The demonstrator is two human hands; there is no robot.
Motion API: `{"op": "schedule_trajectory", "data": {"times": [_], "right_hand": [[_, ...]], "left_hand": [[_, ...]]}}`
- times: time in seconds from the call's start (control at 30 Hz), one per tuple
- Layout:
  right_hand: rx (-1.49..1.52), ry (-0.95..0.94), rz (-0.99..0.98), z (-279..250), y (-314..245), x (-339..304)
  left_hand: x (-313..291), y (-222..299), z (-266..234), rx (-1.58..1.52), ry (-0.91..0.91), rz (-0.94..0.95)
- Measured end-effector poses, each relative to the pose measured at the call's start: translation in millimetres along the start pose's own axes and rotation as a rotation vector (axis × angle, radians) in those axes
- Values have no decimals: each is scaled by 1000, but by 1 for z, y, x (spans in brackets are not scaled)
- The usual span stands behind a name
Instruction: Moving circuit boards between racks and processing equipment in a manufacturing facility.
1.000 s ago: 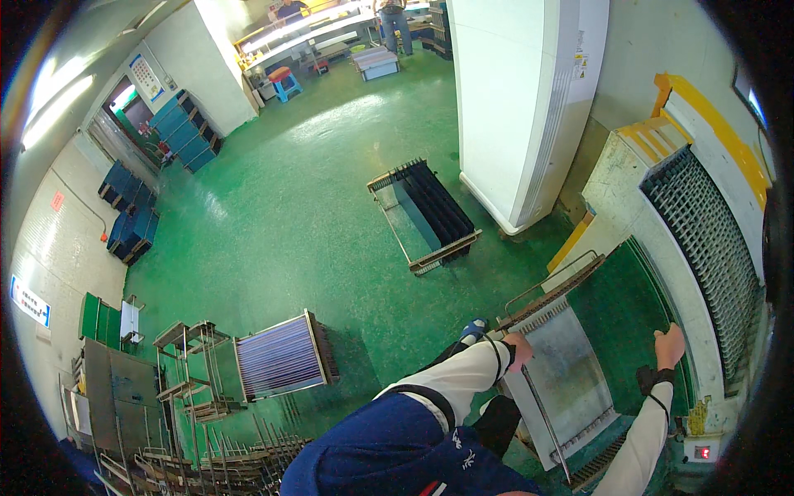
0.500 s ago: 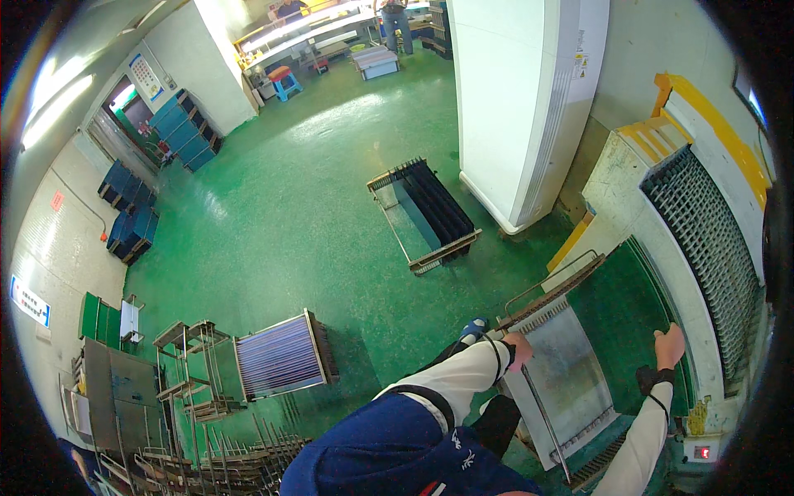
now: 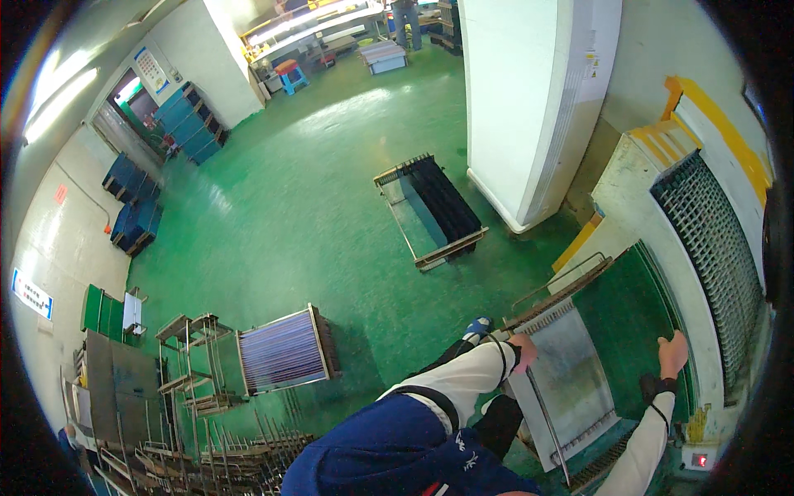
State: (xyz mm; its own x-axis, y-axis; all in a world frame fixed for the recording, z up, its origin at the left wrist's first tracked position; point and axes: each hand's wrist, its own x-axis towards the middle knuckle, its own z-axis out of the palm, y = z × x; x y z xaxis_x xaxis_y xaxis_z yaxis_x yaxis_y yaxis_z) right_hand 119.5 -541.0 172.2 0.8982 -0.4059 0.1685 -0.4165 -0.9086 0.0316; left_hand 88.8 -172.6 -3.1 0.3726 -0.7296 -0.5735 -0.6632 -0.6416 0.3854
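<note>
My left hand (image 3: 523,353) is curled at the left side of a metal slotted rack (image 3: 556,298), by the upper end of its long rod. Its fingers are partly hidden. Inside the rack lies a pale grey flat sheet (image 3: 571,355). A thin green panel (image 3: 624,318) stands at the rack's right side, beside the machine. My right hand (image 3: 672,355) is closed on the right edge of this panel, thumb uppermost. Dark bands cross both white sleeves.
On the right stands a pale machine (image 3: 633,174) with a roller bed (image 3: 711,248). Ahead is a tall white cabinet (image 3: 521,107). Another rack with dark panels (image 3: 442,202) sits on the green floor. At left are a rack of purplish panels (image 3: 281,355) and metal frames (image 3: 194,355).
The whole view has shifted slightly, so the surroundings sit a little further right. My right hand is slightly lower at the panel's edge. My left hand stays at the rack.
</note>
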Motion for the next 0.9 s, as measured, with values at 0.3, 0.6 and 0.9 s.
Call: {"op": "schedule_trajectory", "data": {"times": [0.3,0.6,0.9], "right_hand": [[26,36,-151,16,13,1],[25,26,-154,-112,-30,10],[735,294,-27,-300,73,1]], "left_hand": [[-14,1,3,19,113,-29],[23,-29,48,-110,278,-156],[-16,3,6,75,377,49]]}}
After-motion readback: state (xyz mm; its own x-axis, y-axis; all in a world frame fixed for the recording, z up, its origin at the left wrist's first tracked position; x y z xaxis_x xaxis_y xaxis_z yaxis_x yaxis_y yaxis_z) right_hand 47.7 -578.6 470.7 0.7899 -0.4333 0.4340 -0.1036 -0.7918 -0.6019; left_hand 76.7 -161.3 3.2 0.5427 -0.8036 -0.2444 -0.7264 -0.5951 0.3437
